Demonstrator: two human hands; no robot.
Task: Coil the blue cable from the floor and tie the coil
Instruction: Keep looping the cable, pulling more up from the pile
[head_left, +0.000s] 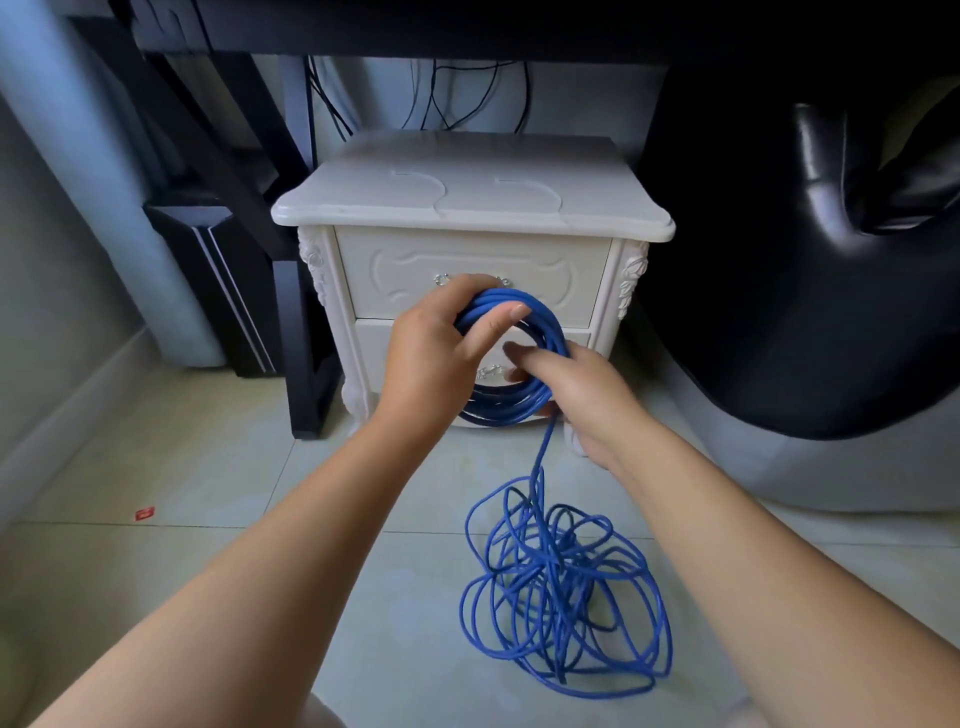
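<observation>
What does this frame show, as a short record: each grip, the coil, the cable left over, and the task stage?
left grip: holds coil at its upper left, thumb across the turns
right grip: holds coil's lower right, fingers blurred, where one strand drops away
loose cable: tangled heap on the floor
stage: part coiled, not yet tied
behind: white nightstand

Right hand (582, 400) fingertips (519, 358) blurred

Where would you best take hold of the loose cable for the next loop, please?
Pinch the single strand just below the coil, from the right with the right hand. There it hangs free and nearly straight; lower down it runs into the tangled pile, where loops overlap.
</observation>
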